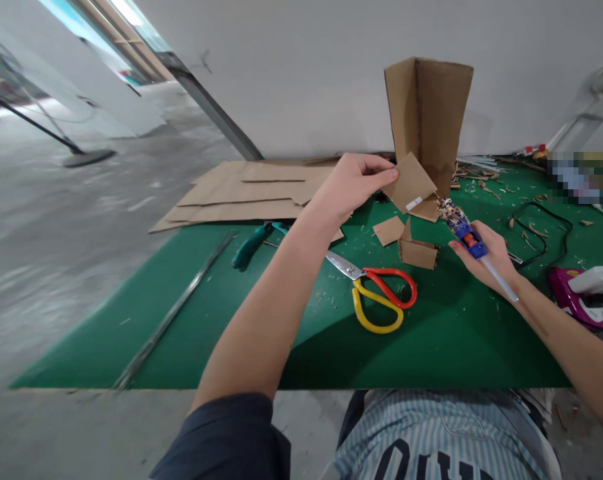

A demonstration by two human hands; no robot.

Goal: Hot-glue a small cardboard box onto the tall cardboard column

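My left hand (352,183) pinches a small flat cardboard piece (412,185) and holds it above the green mat (261,333). My right hand (486,257) grips a blue glue gun (465,231), its nozzle touching the lower right edge of that piece. Under them on the mat sit a small cardboard box (418,252) and a loose cardboard square (388,230). Red-and-yellow scissors (376,293) lie in front of the box.
A tall folded cardboard piece (428,110) stands at the back near the wall. Flat cardboard sheets (246,190) lie at the left rear. A teal-handled tool (254,243) and a long metal ruler (174,310) lie left. Black cable (544,233), a purple iron (581,300) and scraps lie right.
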